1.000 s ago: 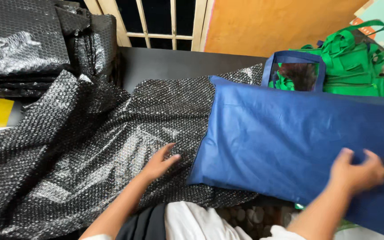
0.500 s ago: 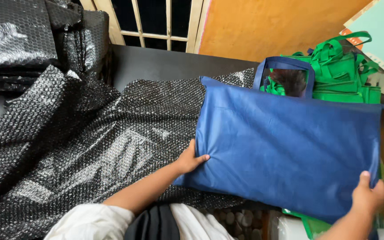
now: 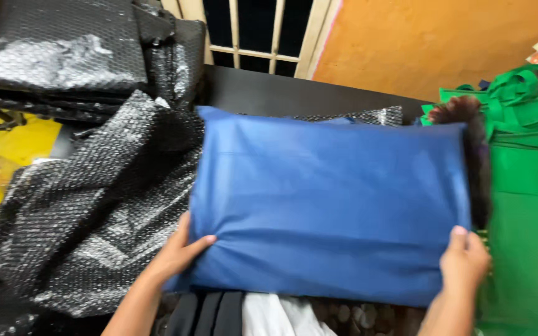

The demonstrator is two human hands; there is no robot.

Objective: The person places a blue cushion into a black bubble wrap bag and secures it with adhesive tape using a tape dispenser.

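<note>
A blue fabric bag, stuffed and flat like a cushion, lies across the black bubble wrap on the dark table. My left hand grips its lower left corner, thumb on top. My right hand grips its lower right corner. The bag's handles are hidden behind its far edge.
Green fabric bags are stacked at the right. Folded black bubble wrap is piled at the back left, with a yellow sheet under it. A barred window and an orange wall stand behind the table.
Both hands took hold of the blue bag's near corners and slid it left onto the bubble wrap. Its handles have dropped out of sight.
</note>
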